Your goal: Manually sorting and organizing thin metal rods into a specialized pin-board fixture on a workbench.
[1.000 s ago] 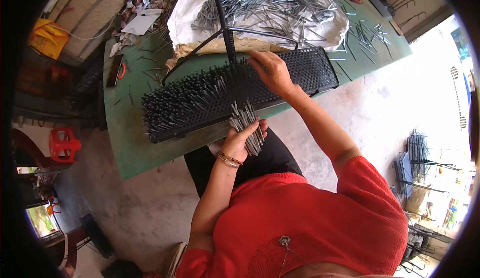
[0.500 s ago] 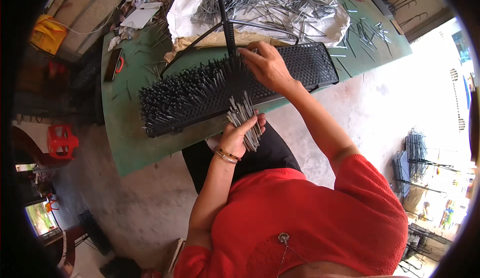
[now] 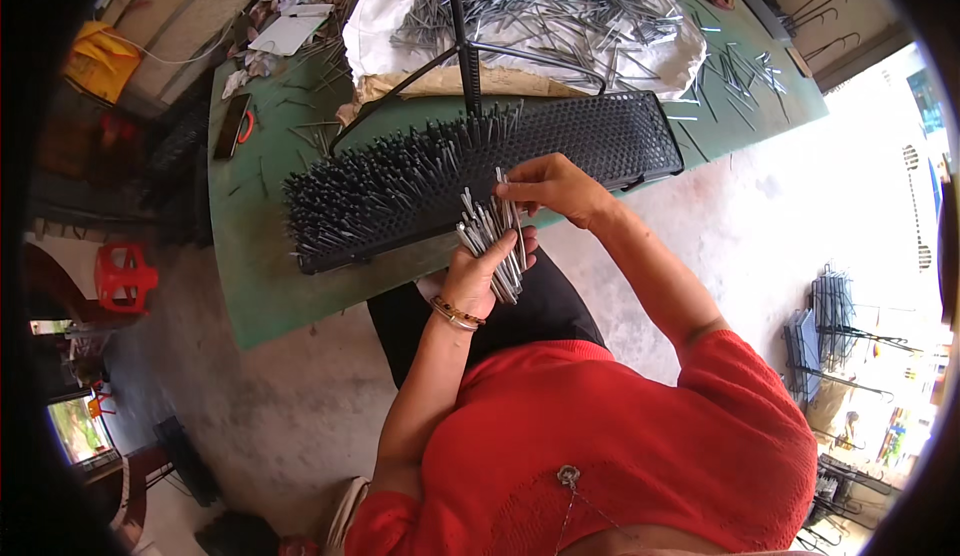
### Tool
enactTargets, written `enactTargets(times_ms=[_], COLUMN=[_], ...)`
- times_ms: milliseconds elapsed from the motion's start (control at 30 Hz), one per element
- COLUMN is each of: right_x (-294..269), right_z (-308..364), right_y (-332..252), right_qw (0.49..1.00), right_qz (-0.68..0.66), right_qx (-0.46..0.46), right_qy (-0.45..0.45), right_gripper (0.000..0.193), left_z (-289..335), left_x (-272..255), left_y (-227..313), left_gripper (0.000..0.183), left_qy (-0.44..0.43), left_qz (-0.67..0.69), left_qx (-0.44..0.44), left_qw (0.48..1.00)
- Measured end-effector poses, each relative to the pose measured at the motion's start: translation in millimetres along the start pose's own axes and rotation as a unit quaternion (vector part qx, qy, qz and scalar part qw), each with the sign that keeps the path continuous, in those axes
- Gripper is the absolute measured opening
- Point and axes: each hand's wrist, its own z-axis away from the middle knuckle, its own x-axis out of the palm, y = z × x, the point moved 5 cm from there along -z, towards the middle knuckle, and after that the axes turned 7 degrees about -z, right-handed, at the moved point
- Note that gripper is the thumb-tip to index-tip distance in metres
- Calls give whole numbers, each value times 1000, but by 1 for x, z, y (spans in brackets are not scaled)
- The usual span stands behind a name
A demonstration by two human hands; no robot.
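My left hand (image 3: 478,274) is wrapped round a bundle of thin metal rods (image 3: 487,228), held upright below the front edge of a black perforated rack (image 3: 600,141). At the bundle's top, my right hand (image 3: 556,192) pinches one metal rod (image 3: 502,178) between thumb and fingers. Many dark rods (image 3: 370,188) stand in the holes of the rack's left part, while holes show bare on its right part. A black upright post with angled braces (image 3: 465,56) rises behind the rack.
A white sack (image 3: 375,36) heaped with loose metal rods (image 3: 540,1) lies at the table's back. Scattered rods (image 3: 738,76) lie on the green table (image 3: 260,286). Scissors with a red handle (image 3: 247,126) are at the left, and a red stool (image 3: 126,278) stands on the floor beyond.
My right hand has come back from the rack toward me, down to the bundle, and now pinches a rod there. My left hand stays in place with the bundle.
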Motion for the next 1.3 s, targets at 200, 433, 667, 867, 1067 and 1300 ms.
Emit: enactTargets(times_ms=[200, 433, 667, 867, 1067, 1300], right_x=[-2, -9, -29, -24, -8, -4], right_z=[-9, -21, -37, -45, -38, -37], right_y=[6, -11, -35, -40, -49, -48], right_qw=[999, 992, 961, 912, 883, 869], right_qz=[-13, 15, 63, 183, 236, 228], right_qx=[-10, -120, -234, -307, -348, -387], right_qy=[43, 25, 133, 200, 210, 209], right_gripper=[22, 18, 21, 17, 16, 16], left_z=[-1, 0, -1, -2, 1, 1], left_x=[-6, -17, -22, -22, -19, -17], left_y=[0, -4, -8, -15, -11, -11], left_gripper=[25, 23, 21, 21, 20, 21], left_qy=[25, 46, 51, 40, 45, 46], left_qz=[-28, -39, -42, -25, -8, -2], left_qx=[13, 9, 10, -12, -21, -26], left_qw=[999, 998, 998, 999, 999, 999])
